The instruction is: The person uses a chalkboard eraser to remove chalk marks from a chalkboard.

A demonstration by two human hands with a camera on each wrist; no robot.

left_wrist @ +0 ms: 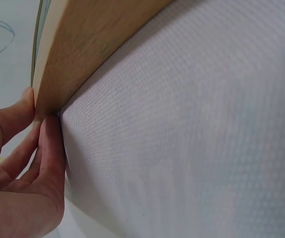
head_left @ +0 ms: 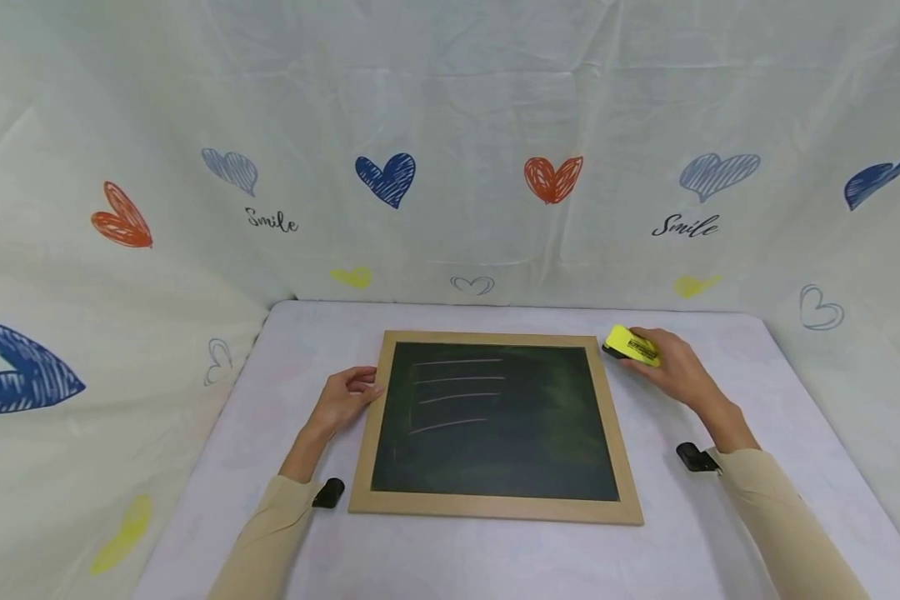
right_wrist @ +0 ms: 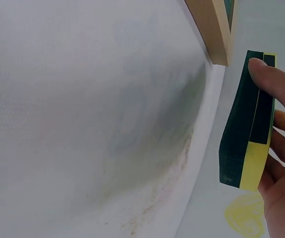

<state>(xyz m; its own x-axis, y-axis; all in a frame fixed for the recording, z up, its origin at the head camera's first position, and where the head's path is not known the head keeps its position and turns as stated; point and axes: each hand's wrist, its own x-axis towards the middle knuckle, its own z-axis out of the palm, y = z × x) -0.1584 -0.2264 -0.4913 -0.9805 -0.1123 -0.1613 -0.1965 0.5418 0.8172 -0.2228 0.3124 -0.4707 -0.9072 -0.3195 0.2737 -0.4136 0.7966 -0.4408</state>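
Pinched in the right hand (head_left: 675,371), just off the far right corner of the chalkboard (head_left: 495,421): a yellow-backed eraser (head_left: 631,345) with a dark felt face. Grasped by the thumb (right_wrist: 276,82) on one long side and the fingers curled behind the other, as seen from the right wrist. Sat close beside the wooden frame (right_wrist: 211,29) without touching it. Could not tell whether it rested on the table (head_left: 495,558) or was raised just off it.

Lay flat and near the middle of the table, that board, with four faint chalk lines (head_left: 457,392) across its upper left half and greenish smears elsewhere. Steadied at the left edge by the left hand (head_left: 342,398), thumb at the top of the frame and curled fingers against its side in a light pinch.

Judged as the pick-up stage: eraser in hand, board braced, nothing wiped at that moment, the lines all intact. Called for next, by that reading: carrying the eraser over the frame, turning the felt face down onto the slate near the lines, and keeping the left-hand brace firm against sideways strokes.

Hung behind and on both sides, a pale backdrop (head_left: 450,100) printed with hearts.
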